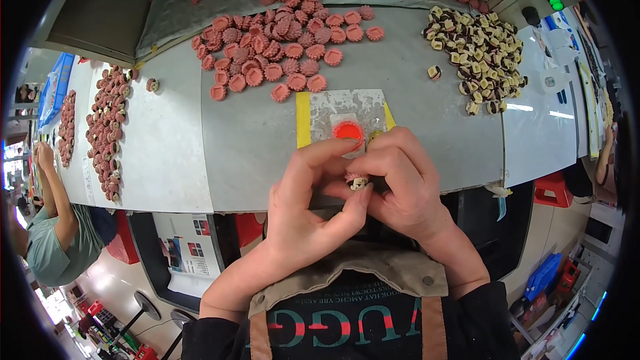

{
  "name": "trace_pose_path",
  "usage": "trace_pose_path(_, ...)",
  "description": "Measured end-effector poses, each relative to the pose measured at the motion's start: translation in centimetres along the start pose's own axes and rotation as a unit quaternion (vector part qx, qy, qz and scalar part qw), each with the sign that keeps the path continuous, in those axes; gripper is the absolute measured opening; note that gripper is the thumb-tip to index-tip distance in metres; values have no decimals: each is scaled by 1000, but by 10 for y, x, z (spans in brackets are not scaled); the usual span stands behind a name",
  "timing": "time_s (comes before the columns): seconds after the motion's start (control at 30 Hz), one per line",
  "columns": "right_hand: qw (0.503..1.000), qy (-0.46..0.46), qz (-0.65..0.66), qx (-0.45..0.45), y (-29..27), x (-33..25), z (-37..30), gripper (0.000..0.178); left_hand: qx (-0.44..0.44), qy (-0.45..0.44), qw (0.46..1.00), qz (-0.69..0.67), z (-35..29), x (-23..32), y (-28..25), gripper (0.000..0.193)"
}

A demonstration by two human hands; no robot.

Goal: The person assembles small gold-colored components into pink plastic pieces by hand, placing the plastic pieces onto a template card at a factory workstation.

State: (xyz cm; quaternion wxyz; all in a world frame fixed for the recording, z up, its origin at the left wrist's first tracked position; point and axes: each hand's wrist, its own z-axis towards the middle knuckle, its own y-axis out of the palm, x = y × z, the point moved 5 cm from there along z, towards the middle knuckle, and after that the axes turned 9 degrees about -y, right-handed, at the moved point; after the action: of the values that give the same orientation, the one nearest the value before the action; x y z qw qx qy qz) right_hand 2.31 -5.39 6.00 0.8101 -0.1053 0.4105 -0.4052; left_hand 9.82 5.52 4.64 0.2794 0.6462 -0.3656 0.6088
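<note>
Here we are, both hands in close: the left grip (303, 210) has its thumb pressed to a small capped piece (357, 183), fingers curled around behind, and the right grip (408, 193) pinches the same piece from the other side, fingertips nearly meeting. Pink frilly top, cream-and-dark body, right there between the two thumbs! Just beyond the grip glows a round red spot (347, 131), on a pale plate (333, 101) edged in yellow, set on the grey worktop (460, 153). Farther ahead, pink scalloped caps (272, 50) in a big spread; ahead and right, a heap of cream-and-dark pieces (480, 57). Well off to the left, a long cluster of capped pieces (107, 130), and beyond them a co-worker (63, 240) in green.
</note>
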Motion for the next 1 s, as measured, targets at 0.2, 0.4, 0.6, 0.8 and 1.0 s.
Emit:
trace_pose_path(0.2, 1000, 20, -3, 4, 2, -6, 0, 41, 0, -18, 998, -68, -5, 5, -6, 47)
trace_pose_path(0.4, 1000, 15, -10, 13, -3, -10, 5, 42, 31, -9, 996, -78, -11, 3, -12, 38)
trace_pose_path(0.6, 1000, 20, -5, 17, -5, -10, 2, 41, 51, 33, 998, -30, -11, 2, -11, 30)
trace_pose_path(0.8, 1000, 10, -9, 1, -9, -13, 8, 38, 75, 17, 997, -25, -13, 7, -9, 28)
trace_pose_path(1.0, 984, 29, -171, -39, -51, 1, 15, 29, 195, 111, 885, 409, -11, 29, -92, 21)
